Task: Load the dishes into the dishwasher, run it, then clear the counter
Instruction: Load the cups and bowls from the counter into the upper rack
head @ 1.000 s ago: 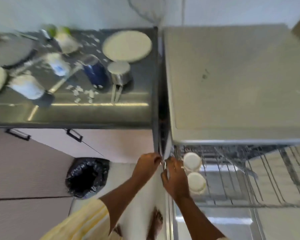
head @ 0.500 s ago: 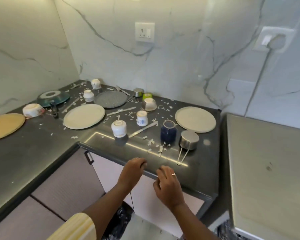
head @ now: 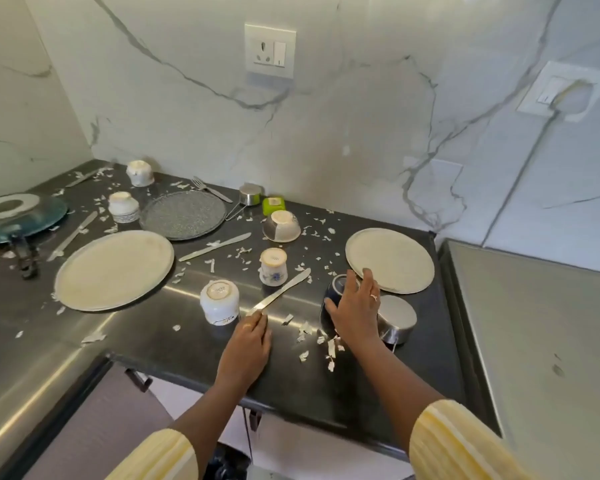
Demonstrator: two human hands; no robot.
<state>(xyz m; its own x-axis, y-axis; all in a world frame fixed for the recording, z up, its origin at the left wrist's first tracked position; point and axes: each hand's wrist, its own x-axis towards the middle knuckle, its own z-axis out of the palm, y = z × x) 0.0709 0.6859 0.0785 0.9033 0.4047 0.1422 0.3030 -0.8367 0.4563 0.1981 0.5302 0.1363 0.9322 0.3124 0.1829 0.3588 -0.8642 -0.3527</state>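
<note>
On the dark counter (head: 160, 341) my right hand (head: 355, 311) grips a dark blue cup (head: 336, 289), fingers curled round its side. My left hand (head: 248, 344) pinches the handle end of a table knife (head: 284, 289) that lies on the counter. A small steel pot (head: 397, 318) sits just right of the blue cup. Upturned white cups (head: 219, 301) (head: 273, 265), a white bowl (head: 282, 226) and two cream plates (head: 114, 270) (head: 390, 259) stand around. The dishwasher top (head: 541, 341) shows at the right; its racks are out of view.
Farther back lie a grey glass plate (head: 182, 214), more knives (head: 215, 245) (head: 71, 235), a fork (head: 212, 190), a green cup (head: 273, 205), a steel measuring cup (head: 249, 195), two white cups (head: 123, 206) (head: 140, 172) and a dark pan lid (head: 18, 216). Paper scraps litter the counter.
The view rose from the open dishwasher rack to the counter. Both hands moved forward from the counter's edge: the right took hold of the blue cup, the left took the knife's handle.
</note>
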